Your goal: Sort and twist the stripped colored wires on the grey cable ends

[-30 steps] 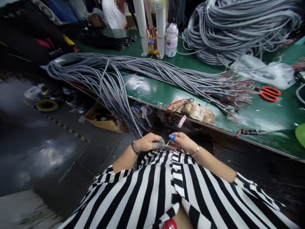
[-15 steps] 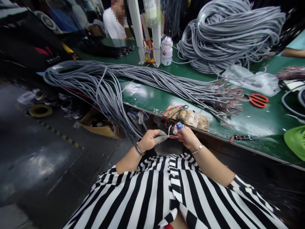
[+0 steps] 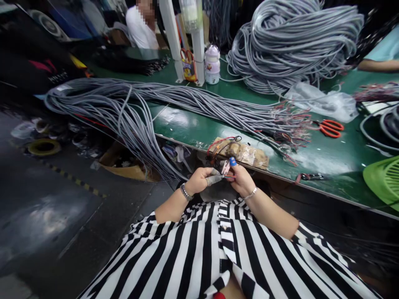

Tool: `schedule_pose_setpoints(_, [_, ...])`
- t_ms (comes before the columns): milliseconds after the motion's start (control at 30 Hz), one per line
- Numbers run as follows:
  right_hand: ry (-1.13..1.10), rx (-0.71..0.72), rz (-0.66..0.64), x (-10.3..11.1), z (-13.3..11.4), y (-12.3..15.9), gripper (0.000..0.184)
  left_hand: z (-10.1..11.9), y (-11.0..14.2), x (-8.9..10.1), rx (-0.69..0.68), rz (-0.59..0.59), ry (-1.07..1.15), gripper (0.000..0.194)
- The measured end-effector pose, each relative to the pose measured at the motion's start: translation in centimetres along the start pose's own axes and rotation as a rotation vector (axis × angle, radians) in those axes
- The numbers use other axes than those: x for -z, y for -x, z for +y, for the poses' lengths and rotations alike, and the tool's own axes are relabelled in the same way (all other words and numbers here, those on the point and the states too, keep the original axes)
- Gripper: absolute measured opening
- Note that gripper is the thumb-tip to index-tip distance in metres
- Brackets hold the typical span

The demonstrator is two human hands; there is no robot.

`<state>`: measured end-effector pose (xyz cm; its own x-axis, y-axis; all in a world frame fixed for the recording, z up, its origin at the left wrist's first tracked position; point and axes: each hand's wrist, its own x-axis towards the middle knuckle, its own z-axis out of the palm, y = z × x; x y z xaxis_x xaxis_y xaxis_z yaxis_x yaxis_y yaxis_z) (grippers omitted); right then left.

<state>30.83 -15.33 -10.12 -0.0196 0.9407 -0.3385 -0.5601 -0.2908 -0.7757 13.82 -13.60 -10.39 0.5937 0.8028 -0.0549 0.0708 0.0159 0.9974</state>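
Note:
My left hand [image 3: 202, 179] is closed around the end of a grey cable [image 3: 215, 179] just below the green table's front edge. Thin red and coloured wires [image 3: 228, 177] stick out of that cable end toward my right hand [image 3: 239, 178]. The right hand pinches those wires, with a blue cap [image 3: 232, 161] on one fingertip. Both hands meet in front of my striped top. Just beyond them on the table lies a brown packet [image 3: 249, 153] with red and black wires on it.
A long bundle of grey cables [image 3: 187, 101] runs across the green table [image 3: 327, 158] and hangs off its left end. A big grey coil [image 3: 293, 37], orange scissors [image 3: 331, 127], a plastic bag [image 3: 324, 104], a green object [image 3: 383, 178] and a bottle [image 3: 212, 64] are there. A person sits at the back.
Both hands have risen from my lap toward the table edge, staying together on the cable end. The view has shifted slightly right and up.

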Motion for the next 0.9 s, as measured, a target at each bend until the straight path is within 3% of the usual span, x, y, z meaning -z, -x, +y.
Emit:
schedule_pose_setpoints(433, [-0.081, -0.081, -0.079, 1.3, 0.9, 0.3, 0.057, 0.5, 2.0, -0.5, 0.044, 0.026, 0.151, 0.041])
schedule_pose_setpoints(900, [-0.129, -0.153, 0.030, 3.1, 0.3, 1.0, 0.052, 0.4, 2.5, -0.7, 0.036, 0.092, 0.088, 0.041])
